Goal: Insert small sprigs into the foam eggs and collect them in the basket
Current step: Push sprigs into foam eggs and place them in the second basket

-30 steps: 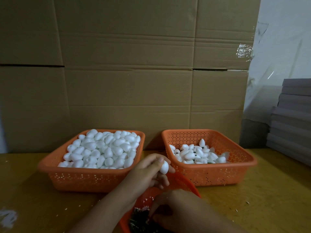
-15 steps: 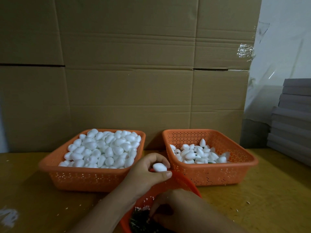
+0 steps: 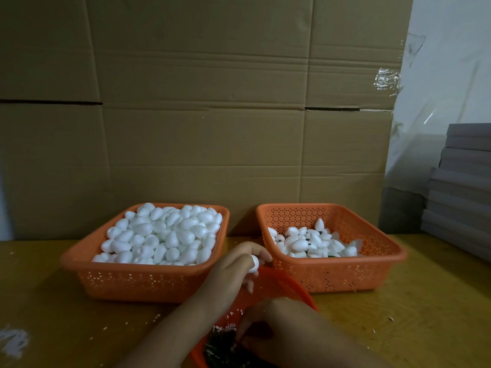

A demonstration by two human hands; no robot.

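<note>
My left hand (image 3: 233, 272) holds one white foam egg (image 3: 254, 263) between its curled fingers, above the far rim of a round orange bowl (image 3: 287, 284). Dark green sprigs (image 3: 220, 349) fill that bowl. My right hand (image 3: 268, 330) reaches down into the sprigs with curled fingers; what the fingertips hold is hidden. An orange basket (image 3: 138, 280) on the left is heaped with plain foam eggs (image 3: 164, 235). A second orange basket (image 3: 345, 274) on the right holds a smaller pile of eggs (image 3: 310, 243) with green bits among them.
Everything stands on a yellow wooden table (image 3: 425, 301) dotted with white foam crumbs. Tall cardboard boxes (image 3: 202, 115) close off the back. A stack of grey boards (image 3: 462, 189) sits at the right edge. A white smear (image 3: 13, 341) marks the table's left front.
My left hand has turned the foam egg in its fingers and sunk slightly toward the bowl. My right hand stays in the sprigs.
</note>
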